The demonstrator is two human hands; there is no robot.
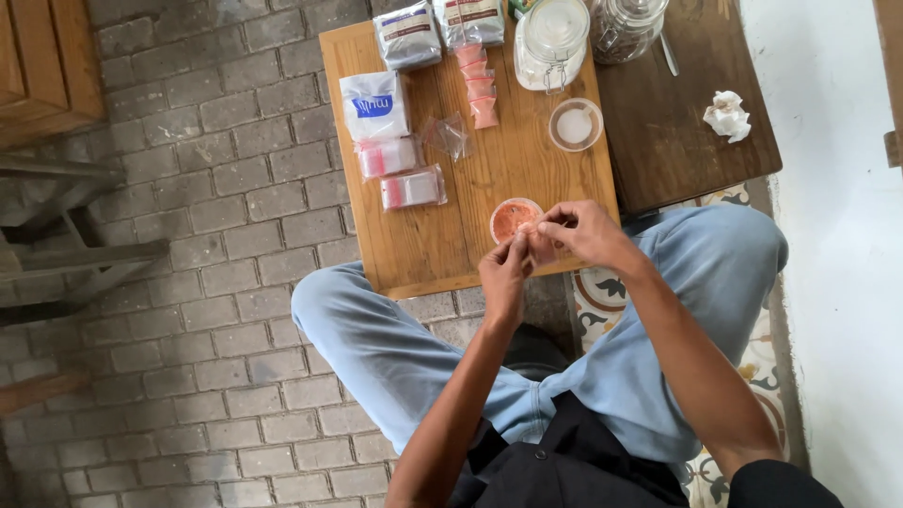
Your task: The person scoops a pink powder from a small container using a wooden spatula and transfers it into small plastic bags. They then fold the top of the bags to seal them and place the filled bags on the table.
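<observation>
A small clear bag is pinched between both hands — left hand, right hand — just at 4 o'clock of the cup of orange powder on the counter; powder could be spilled if the bag is tilted

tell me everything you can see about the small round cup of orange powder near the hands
The small round clear plastic cup of orange-red powder stands upright and uncovered on the light wooden board, near the board's front edge. It looks shallow and thin-walled, with a pale rim, and the powder covers its bottom. The left hand and right hand are pinching a small clear plastic bag right beside it, partly overlapping its near rim in the head view; whether they touch the cup cannot be told.
</observation>
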